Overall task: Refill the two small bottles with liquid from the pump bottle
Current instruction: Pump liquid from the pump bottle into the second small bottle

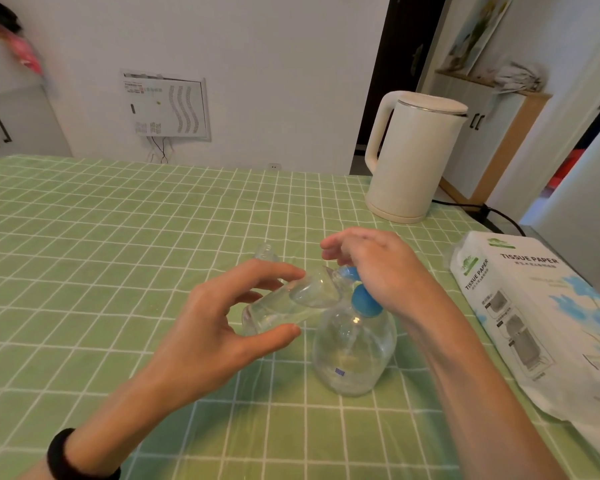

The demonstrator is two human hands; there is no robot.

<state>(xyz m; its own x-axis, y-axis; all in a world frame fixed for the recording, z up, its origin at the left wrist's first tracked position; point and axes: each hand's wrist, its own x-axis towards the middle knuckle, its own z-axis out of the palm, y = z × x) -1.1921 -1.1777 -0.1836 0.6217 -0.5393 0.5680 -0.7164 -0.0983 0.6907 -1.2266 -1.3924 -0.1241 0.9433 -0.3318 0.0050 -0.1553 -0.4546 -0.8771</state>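
Note:
A clear pump bottle [354,351] with a blue pump head [364,299] stands on the green checked tablecloth [118,237]. My right hand [374,268] rests on top of the pump head, fingers curled over it. My left hand [219,327] grips a small clear bottle [284,306], tilted, with its mouth at the blue nozzle. Some clear liquid lies inside it. A second small clear bottle [265,252] stands just behind, partly hidden by my left fingers.
A white electric kettle [413,157] stands at the back right with its black cord [482,211] running to the right. A pack of tissue paper [534,306] lies along the right table edge. A wall is behind the table.

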